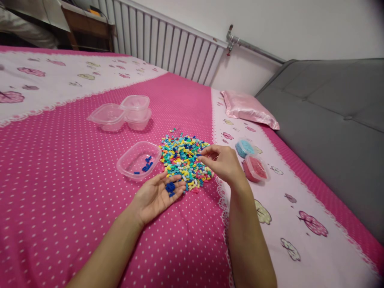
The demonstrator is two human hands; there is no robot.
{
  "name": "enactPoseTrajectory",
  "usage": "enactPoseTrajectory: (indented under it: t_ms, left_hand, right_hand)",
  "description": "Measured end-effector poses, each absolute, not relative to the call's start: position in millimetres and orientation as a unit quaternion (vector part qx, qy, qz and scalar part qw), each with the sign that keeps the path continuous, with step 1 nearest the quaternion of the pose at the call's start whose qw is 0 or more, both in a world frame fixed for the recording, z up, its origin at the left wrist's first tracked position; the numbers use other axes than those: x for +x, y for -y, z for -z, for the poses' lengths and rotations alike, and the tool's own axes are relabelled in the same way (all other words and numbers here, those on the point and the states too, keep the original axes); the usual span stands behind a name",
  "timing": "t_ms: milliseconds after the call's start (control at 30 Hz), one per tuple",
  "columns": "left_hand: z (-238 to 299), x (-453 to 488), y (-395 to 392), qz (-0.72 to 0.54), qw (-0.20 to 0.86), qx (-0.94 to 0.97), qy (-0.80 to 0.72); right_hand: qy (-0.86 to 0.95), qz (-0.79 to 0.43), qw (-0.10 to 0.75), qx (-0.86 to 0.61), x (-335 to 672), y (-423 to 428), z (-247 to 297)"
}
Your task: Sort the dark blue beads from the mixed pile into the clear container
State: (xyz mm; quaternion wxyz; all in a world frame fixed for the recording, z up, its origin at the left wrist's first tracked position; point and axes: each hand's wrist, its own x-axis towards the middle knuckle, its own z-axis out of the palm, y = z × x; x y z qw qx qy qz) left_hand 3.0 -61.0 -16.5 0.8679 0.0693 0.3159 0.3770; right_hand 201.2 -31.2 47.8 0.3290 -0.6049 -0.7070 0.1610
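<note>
A heap of small multicoloured toy bricks [183, 160] lies spread on the bed. My left hand [154, 198] is palm up at the heap's near edge, fingers stretched out, and a small cluster of dark blue bricks [170, 188] rests on it. Over the heap's right side, my right hand [223, 162] pinches a dark blue brick [198, 155] between thumb and fingertips. Just beyond my left hand stands an uncovered clear plastic container [123, 167] with several dark blue bricks [147, 165] on its bottom.
Farther back are more clear containers [109, 114], two of them stacked. To the right sit one container of light blue pieces [245, 148] and one of red pieces [255, 169]. A pink pillow [249, 110] lies near the grey headboard [330, 112]; a radiator [168, 40] lines the wall.
</note>
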Motion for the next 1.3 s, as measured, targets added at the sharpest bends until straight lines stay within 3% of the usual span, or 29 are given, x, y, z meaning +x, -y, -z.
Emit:
enactPoseTrajectory:
  t_ms: [400, 667, 833, 1033, 1300]
  left_hand:
    - [17, 3, 61, -0.373, 0.873, 0.075, -0.306]
    - [14, 3, 62, -0.375, 0.869, 0.071, -0.315]
    - [14, 3, 62, -0.377, 0.865, 0.071, -0.324]
    - [12, 4, 61, -0.377, 0.865, 0.067, -0.325]
    - [13, 3, 61, -0.376, 0.866, 0.068, -0.322]
  right_hand:
    - [0.785, -0.219, 0.368, -0.447, 171, 61, -70]
    - [0.794, -0.214, 0.352, -0.447, 169, 58, -66]
    - [0.726, -0.167, 0.365, -0.558, 183, 50, -62]
    - [0.64, -0.075, 0.205, -0.737, 207, 28, -44]
    - [0.606, -0.109, 0.064, -0.785, 208, 5, -10]
